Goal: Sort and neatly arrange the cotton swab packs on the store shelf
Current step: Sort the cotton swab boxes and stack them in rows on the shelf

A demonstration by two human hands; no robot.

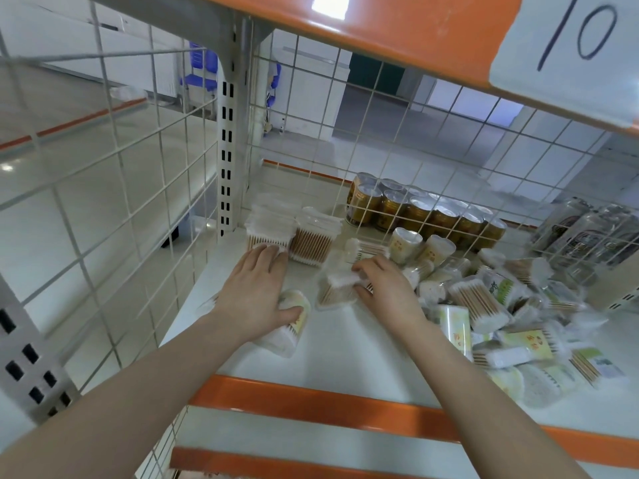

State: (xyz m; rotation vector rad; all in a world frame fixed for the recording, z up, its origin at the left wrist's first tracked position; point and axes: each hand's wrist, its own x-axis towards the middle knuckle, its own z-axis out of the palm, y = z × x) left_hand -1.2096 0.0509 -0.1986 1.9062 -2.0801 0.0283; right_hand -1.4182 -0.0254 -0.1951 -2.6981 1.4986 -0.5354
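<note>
Now the right hand (pixel 383 288) pinches a flat swab pack (pixel 337 292); stand it beside the 2 stacks (pixel 294 233) at the shelf's (pixel 345 354) back-left corner, while the flat left hand (pixel 257 292) steadies them.

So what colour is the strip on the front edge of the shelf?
Orange. The strip runs along the front of the shelf; the head view shows it.

The single head-worn camera looked forward and steeply down from close above the front edge of the shelf (pixel 345 357), its wide lens bowing the wire mesh back (pixel 397 150) and side. Both forearms entered from the bottom of the frame, and the underside of the upper shelf (pixel 397 32) filled the top. With only this view, no second camera shared any part.
</note>
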